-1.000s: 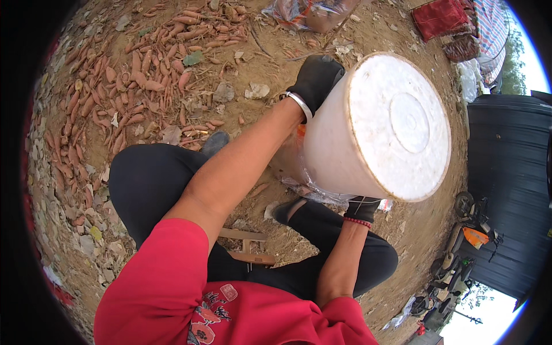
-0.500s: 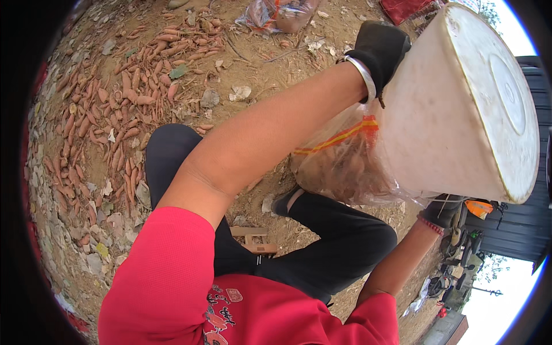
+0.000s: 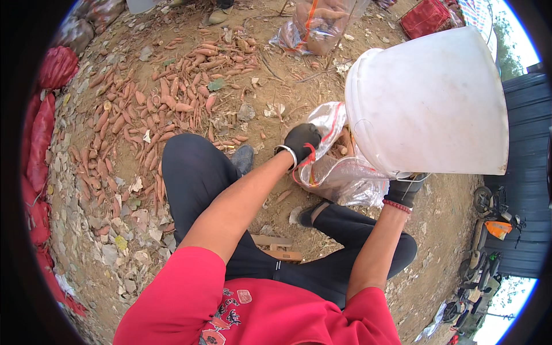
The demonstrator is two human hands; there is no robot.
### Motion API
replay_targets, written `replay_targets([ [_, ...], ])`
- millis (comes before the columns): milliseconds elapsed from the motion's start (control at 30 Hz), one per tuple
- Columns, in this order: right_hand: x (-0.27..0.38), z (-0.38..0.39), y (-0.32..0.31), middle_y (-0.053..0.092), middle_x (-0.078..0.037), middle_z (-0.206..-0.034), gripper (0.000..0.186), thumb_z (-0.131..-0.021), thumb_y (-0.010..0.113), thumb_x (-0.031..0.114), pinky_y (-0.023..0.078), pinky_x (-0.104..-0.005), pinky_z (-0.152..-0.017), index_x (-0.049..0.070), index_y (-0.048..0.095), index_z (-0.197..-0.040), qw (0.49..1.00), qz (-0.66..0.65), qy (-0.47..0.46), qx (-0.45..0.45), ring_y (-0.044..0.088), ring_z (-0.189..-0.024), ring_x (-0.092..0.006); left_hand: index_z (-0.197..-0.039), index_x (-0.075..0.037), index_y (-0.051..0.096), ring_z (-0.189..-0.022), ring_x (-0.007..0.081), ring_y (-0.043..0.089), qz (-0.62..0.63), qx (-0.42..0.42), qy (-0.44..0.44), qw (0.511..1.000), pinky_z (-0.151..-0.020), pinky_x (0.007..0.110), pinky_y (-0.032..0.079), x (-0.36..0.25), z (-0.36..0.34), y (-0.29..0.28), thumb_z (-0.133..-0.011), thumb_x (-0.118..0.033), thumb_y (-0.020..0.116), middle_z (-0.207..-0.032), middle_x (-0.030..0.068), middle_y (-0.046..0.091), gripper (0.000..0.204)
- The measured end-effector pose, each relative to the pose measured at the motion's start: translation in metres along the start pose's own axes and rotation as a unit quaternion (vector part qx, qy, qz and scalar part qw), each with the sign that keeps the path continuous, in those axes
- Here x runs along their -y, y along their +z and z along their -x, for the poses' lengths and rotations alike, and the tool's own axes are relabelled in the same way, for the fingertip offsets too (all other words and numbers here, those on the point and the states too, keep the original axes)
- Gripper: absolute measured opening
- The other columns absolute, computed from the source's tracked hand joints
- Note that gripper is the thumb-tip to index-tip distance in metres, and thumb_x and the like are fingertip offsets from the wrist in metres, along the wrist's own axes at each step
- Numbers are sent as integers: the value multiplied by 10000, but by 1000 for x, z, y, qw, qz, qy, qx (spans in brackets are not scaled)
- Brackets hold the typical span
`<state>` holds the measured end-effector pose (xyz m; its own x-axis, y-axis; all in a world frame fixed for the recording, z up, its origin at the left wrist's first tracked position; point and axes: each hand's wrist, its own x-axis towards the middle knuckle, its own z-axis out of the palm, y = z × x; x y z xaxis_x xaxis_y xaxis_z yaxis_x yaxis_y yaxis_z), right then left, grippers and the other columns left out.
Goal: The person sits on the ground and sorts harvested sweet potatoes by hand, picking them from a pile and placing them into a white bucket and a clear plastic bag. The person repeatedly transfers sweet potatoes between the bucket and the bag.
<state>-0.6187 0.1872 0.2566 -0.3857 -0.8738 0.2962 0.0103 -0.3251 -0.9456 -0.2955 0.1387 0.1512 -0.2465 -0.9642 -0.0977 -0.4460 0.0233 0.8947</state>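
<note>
My left hand, in a black glove, is closed on the rim of a clear plastic bag with a red and orange edge. Several sweet potatoes show through the bag's mouth. A large white plastic bucket lies tilted on its side in the air, its mouth turned toward the bag and its base to the right. My right hand, also gloved in black, is closed around the bucket's wire handle below its rim. What is left inside the bucket is hidden.
Sweet potatoes lie spread over the leaf-strewn ground at left. A filled clear bag stands at the far side, with a red bag beyond. A low wooden stool is between my legs. Red sacks line the left; a motorbike stands right.
My left hand has come off the bucket and moved left and nearer, onto the bag's rim. The bucket has been raised off the bag and swung so its base points less toward me.
</note>
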Motion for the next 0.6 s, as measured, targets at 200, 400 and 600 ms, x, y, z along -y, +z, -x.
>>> replay_targets([
  [200, 52, 19, 138, 595, -86, -1200, 382, -990, 512, 297, 490, -338, -932, -5, 556, -1219, 984, -159, 80, 2, 580, -1093, -208, -997, -69, 669, -939, 392, 641, -100, 161, -14, 982, -828, 462, 495, -8, 78, 25, -844, -294, 571, -971, 219, 675, 289],
  [400, 21, 18, 240, 649, -218, -1091, 308, -830, 675, -80, 550, -324, -855, -95, 503, -1085, 990, -107, -21, -87, 665, -967, -234, -972, -37, 689, -960, 402, 646, -86, 147, 33, 985, -835, 459, 508, -10, 83, 13, -862, -234, 505, -994, 239, 670, 291],
  [600, 14, 4, 258, 617, -23, -874, 128, -930, 605, 56, 469, -245, -717, -50, 628, -998, 995, 99, -21, 7, 541, -777, -77, -961, -32, 681, -940, 413, 641, -77, 125, 59, 987, -810, 457, 511, 10, 83, 14, -855, -147, 546, -985, 260, 659, 206],
])
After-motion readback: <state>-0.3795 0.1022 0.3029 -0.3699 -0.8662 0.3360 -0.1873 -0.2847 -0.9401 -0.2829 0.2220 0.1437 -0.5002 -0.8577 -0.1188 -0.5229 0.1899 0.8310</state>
